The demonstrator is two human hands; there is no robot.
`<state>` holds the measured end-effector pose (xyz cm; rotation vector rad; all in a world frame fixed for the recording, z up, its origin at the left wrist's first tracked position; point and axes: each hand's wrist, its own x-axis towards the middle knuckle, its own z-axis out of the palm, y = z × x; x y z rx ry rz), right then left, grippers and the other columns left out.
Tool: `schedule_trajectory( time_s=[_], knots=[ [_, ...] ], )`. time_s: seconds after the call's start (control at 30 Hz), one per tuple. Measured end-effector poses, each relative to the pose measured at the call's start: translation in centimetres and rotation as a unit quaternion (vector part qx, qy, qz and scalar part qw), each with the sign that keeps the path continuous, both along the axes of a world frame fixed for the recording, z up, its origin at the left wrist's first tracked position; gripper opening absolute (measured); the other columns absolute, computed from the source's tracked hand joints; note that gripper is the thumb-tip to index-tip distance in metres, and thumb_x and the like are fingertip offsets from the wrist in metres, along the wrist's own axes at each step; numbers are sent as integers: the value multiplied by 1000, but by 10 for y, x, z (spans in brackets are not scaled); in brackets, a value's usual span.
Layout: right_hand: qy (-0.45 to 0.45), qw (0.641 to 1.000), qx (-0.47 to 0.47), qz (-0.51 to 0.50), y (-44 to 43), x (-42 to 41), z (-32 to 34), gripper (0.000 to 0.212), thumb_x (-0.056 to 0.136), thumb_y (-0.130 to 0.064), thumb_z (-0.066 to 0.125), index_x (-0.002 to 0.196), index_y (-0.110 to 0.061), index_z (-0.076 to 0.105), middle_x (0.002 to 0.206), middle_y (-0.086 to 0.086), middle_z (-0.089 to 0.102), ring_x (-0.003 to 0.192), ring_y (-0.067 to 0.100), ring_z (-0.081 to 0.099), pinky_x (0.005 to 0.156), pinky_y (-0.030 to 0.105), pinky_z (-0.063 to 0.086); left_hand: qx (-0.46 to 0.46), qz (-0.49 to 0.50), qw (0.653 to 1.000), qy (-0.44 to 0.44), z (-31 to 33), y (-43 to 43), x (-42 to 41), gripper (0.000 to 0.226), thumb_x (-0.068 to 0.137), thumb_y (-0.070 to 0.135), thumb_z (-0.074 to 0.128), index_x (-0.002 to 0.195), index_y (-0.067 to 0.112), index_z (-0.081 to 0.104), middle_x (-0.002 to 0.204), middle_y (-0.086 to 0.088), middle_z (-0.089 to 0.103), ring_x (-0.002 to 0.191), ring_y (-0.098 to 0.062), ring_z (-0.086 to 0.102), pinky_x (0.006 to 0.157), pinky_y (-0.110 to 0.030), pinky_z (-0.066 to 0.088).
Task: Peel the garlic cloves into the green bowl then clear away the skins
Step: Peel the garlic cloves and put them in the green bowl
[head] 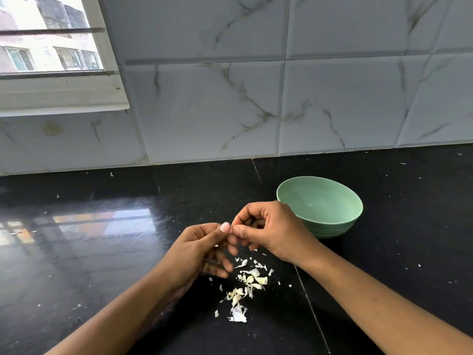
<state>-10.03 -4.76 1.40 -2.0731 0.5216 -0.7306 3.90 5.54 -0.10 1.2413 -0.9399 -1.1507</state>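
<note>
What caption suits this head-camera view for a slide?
Left hand and right hand pinch what looks like a garlic clove above skins on a black counter, green bowl nearby.

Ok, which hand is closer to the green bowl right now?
Right. The right hand sits just in front of the near-left rim of the green bowl, overlapping it in view. The left hand is farther left, meeting the right at the garlic clove they both pinch.

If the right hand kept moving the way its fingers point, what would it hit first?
The left hand: the right hand points leftward at it and seems to be touching its thumb tip.
</note>
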Motion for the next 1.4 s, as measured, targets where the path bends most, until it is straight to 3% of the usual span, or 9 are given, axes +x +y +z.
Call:
schedule_trajectory(
  time_s=[0.17, 0.33, 0.43, 0.57, 0.7, 0.8, 1.03, 1.27, 1.4],
  knots=[
    [-24, 998, -57, 3, 0, 0, -2, 4, 81, -18, 72, 78, -18, 70, 68, 0, 70, 63, 17, 66, 64, 40, 56, -2, -29, 997, 76, 0, 0, 2, 22, 80, 23, 57, 67, 14, 72, 70, -9, 64, 43, -14, 58, 39, -23, 51],
    [-48, 995, -92, 11, -5, -2, 0, 4, 81, -19, 72, 79, -22, 70, 72, -2, 71, 66, 10, 66, 63, 29, 55, 4, -80, 986, 146, 0, 1, 8, 12, 82, 14, 59, 81, 8, 69, 82, -14, 64, 46, -19, 61, 39, -26, 52],
    [-57, 991, -122, 24, -6, -3, 0, 4, 81, -13, 72, 81, -17, 71, 74, -4, 70, 66, 7, 65, 60, 13, 46, 9, -60, 990, 128, 1, 0, 6, 25, 88, 27, 57, 75, 11, 71, 76, -12, 63, 43, -17, 59, 38, -25, 51],
    [-54, 986, -153, 44, -5, -2, -1, 7, 81, -10, 72, 84, -16, 71, 77, -5, 69, 69, 8, 66, 62, 13, 48, -8, -33, 995, 92, 0, 0, 3, 20, 79, 23, 57, 69, 12, 70, 71, -10, 63, 39, -14, 57, 36, -23, 50],
    [-49, 998, 14, 34, -7, 0, -3, 17, 91, -4, 58, 95, -17, 68, 87, -1, 71, 78, 12, 70, 62, 26, 58, -29, 14, 999, 17, -3, -2, 4, 19, 78, 24, 59, 76, 6, 63, 69, -9, 63, 40, -15, 56, 37, -22, 48],
    [-48, 985, 152, 65, -7, 1, -1, 11, 90, -9, 60, 97, -13, 67, 85, 3, 70, 77, 14, 69, 58, 25, 56, -49, 47, 995, -73, -4, -2, 3, 21, 78, 28, 60, 76, 7, 61, 67, -4, 64, 45, -17, 59, 42, -23, 48],
    [-66, 973, 205, 85, -3, 3, -4, 3, 83, -2, 66, 82, -5, 65, 70, 7, 69, 62, 11, 66, 56, 19, 55, -87, 48, 988, -119, -5, -1, 1, 20, 81, 24, 58, 77, 5, 59, 64, -2, 64, 46, -18, 59, 44, -23, 48],
    [-40, 939, 323, 111, -9, -3, 1, 21, 93, 3, 50, 107, -7, 62, 91, 7, 71, 80, 14, 70, 58, 24, 58, -82, 38, 989, -114, -3, 0, 3, 20, 80, 26, 60, 77, 6, 61, 67, -6, 63, 49, -20, 61, 49, -26, 51],
    [5, 978, 201, 53, -9, -4, 5, 16, 89, -8, 62, 104, -10, 66, 87, 9, 74, 72, 22, 71, 61, 36, 57, -71, 49, 991, -104, -3, 0, 3, 21, 78, 25, 61, 77, 5, 64, 66, -7, 66, 51, -20, 64, 50, -24, 52]
  ],
)
